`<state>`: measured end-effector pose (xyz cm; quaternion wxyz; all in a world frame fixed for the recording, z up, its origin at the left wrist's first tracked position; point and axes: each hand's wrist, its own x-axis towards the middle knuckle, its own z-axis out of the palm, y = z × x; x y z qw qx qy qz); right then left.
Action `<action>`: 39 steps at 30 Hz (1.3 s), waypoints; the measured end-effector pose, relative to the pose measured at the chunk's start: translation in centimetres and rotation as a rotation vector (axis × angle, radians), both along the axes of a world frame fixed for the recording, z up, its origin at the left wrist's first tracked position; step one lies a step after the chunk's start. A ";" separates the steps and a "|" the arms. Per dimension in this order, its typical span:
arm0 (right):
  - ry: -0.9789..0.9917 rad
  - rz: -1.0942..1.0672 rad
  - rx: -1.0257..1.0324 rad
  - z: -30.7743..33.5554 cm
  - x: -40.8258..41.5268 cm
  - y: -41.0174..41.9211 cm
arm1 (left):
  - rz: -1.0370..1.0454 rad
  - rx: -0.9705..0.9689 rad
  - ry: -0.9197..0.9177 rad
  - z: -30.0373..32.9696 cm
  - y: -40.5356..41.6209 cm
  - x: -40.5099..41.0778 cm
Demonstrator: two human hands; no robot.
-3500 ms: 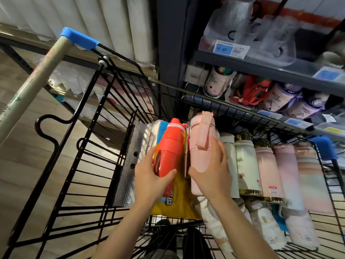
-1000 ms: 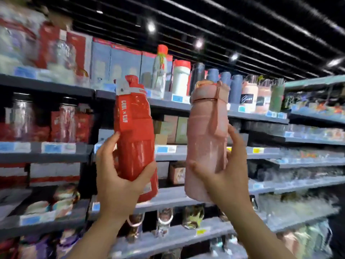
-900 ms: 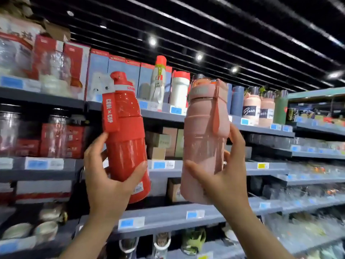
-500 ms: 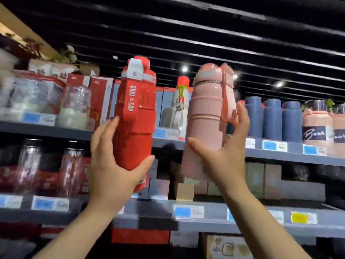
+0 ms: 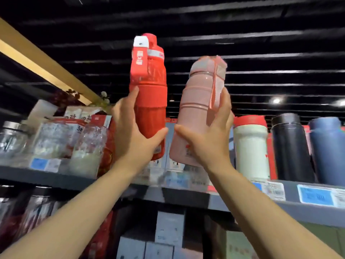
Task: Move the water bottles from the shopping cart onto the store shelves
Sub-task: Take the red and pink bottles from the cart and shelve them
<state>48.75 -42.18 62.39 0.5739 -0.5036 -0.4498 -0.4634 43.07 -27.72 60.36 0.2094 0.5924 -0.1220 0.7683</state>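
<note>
Now placing step: left hand (image 5: pixel 134 139) grips red bottle (image 5: pixel 149 101), right hand (image 5: pixel 207 143) grips pink bottle (image 5: pixel 197 109); next, set both upright on top shelf (image 5: pixel 298 206), btw. the boxes and the white flask (image 5: pixel 251 146).

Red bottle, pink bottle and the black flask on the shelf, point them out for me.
red bottle (image 5: pixel 149 101), head view, ribbed middle.
pink bottle (image 5: pixel 196 113), head view, body.
black flask (image 5: pixel 291 146), head view, side wall.

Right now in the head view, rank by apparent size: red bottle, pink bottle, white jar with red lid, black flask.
1. red bottle
2. pink bottle, nearly alike; both are held nearer the camera, so true size is unsure
3. white jar with red lid and black flask, too alike to rank
</note>
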 end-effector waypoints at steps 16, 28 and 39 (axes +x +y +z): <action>0.166 -0.205 -0.169 -0.5 5.7 7.5 | -0.152 -0.082 0.572 0.6 8.1 6.8; 0.288 -0.274 -0.255 -0.6 5.5 7.4 | 0.114 -0.043 0.695 -0.1 7.1 5.6; 0.227 -0.422 -0.340 -0.8 5.3 8.1 | 0.276 -0.102 0.610 -2.1 8.4 4.5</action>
